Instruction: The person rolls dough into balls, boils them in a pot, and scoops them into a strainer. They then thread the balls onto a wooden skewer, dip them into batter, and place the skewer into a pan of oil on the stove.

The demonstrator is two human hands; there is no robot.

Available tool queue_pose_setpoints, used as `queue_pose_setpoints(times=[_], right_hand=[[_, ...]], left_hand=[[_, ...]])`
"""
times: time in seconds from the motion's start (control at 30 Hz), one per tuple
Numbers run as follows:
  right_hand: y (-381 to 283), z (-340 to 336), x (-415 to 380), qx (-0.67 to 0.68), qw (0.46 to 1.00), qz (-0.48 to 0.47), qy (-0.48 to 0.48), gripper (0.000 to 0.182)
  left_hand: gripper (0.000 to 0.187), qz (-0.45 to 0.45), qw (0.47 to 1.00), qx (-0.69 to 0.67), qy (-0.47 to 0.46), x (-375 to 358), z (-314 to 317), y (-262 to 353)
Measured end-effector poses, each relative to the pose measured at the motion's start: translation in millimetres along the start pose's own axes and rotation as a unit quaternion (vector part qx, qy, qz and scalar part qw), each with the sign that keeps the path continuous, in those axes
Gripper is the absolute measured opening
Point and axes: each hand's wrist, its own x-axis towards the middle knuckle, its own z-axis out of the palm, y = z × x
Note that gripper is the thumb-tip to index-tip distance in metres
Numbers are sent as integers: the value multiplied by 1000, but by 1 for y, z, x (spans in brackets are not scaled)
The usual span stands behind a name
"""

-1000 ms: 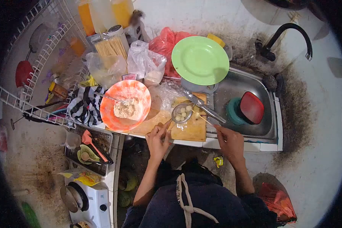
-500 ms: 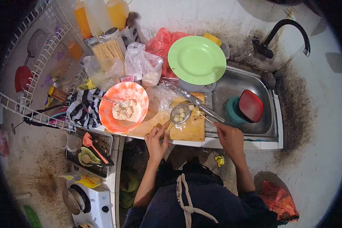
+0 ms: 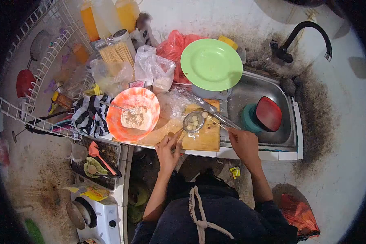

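Observation:
My left hand (image 3: 167,149) is closed on the handle of a small round strainer (image 3: 193,122), which holds several pale balls over a wooden cutting board (image 3: 207,141). My right hand (image 3: 244,144) pinches a thin stick (image 3: 217,123) that points left toward the strainer. One pale ball (image 3: 205,115) is at the stick's tip, beside the strainer's rim. Left of the strainer, an orange-and-white bowl (image 3: 150,99) holds white flour and a spoon. Clear plastic wrap (image 3: 173,106) lies behind the board.
A green plate (image 3: 211,65) sits behind the board. To the right, the metal sink (image 3: 278,142) holds a red bowl (image 3: 269,114) and a teal container (image 3: 248,116). A black faucet (image 3: 305,25) rises behind. At lower left are a tray (image 3: 114,185) and a stove (image 3: 110,221).
My right hand has shifted slightly left and up with the stick. The ball at its tip now sits slightly higher. My left hand and the strainer have barely moved.

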Motion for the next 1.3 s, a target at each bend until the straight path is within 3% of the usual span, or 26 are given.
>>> queue_pose_setpoints(times=[0.47, 0.67, 0.77, 0.97, 1.3], right_hand=[[-4, -4, 3, 17, 1000, 17, -3, 16], [0, -15, -18, 59, 997, 15, 43, 19], [0, -15, -24, 91, 995, 35, -9, 20], [-4, -4, -24, 66, 997, -2, -43, 21], [-11, -2, -12, 42, 998, -2, -42, 17]], left_hand=[[36, -8, 1000, 7, -10, 1, -1, 2], [36, -4, 1000, 3, 0, 0, -1, 2], [37, -44, 998, -5, -34, 0, -2, 4], [37, -36, 999, -14, -25, 1, -3, 5], [37, -30, 999, -8, -19, 0, -1, 3]])
